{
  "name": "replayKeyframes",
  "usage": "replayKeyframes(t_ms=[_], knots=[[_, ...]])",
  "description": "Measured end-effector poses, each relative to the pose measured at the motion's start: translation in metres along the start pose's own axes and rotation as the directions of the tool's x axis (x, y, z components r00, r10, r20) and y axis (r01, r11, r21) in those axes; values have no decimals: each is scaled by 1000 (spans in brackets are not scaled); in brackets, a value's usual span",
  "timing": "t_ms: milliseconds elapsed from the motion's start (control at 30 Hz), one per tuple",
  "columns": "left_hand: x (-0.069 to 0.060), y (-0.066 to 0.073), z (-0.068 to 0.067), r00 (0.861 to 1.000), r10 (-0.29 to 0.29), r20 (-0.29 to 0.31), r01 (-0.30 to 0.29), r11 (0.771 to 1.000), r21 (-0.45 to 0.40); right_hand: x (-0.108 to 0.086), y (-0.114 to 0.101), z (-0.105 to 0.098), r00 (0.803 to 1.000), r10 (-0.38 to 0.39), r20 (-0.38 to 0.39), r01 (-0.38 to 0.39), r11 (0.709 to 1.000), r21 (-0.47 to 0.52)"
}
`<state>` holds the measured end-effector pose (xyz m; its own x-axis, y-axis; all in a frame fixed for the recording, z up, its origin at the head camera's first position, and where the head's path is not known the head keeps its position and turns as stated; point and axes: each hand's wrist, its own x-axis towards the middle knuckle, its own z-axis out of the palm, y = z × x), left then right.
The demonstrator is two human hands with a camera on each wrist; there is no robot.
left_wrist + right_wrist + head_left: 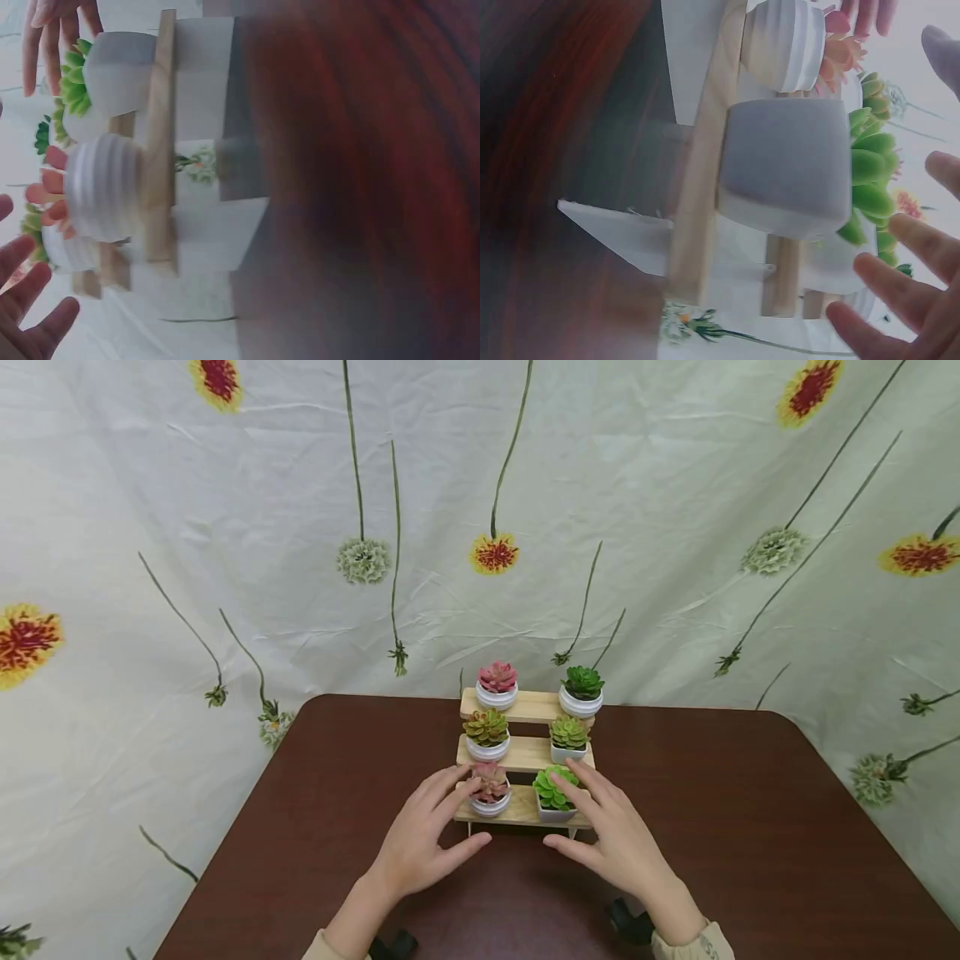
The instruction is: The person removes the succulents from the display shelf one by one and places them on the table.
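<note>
While my left hand [420, 843] and right hand [618, 835] hover at the near left and right of the three-tiered pale wooden stand [529, 752] on the dark brown surface [712, 793], my fingers are spread loosely, gripping nothing. I'd grip low on any pot, sparing leaves: near left, a pink rosette succulent [495, 789] in a round ribbed white pot [490, 808]; near right, a bright green succulent [553, 787] in a square whitish pot [556, 816]. My left wrist view shows broad white legs [206, 234], barely visible from my head; only the head view shows the top of the far tier [536, 705].

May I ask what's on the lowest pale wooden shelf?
A pink succulent in a round white pot, a green succulent in a square pale pot; they hide the shelf beneath.
</note>
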<state>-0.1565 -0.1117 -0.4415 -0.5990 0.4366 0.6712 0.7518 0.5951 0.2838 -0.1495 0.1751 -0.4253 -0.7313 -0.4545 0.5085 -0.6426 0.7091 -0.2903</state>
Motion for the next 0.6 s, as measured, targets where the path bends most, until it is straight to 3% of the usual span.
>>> replayKeyframes(t_ms=[200,367,467,600], knots=[[-7,-3,11,992,-121,-21,120,990,-76,-2,2,9,996,-1,-84,5,999,47],[-12,-9,20,981,-181,-70,173,978,-117,0,4,15,990,4,-141,10,995,97],[-14,-11,25,971,-212,-106,196,970,-144,0,5,19,987,32,-157,-9,989,145],[-16,-13,31,957,-271,-103,249,950,-187,1,5,24,981,87,-172,-51,978,202]])
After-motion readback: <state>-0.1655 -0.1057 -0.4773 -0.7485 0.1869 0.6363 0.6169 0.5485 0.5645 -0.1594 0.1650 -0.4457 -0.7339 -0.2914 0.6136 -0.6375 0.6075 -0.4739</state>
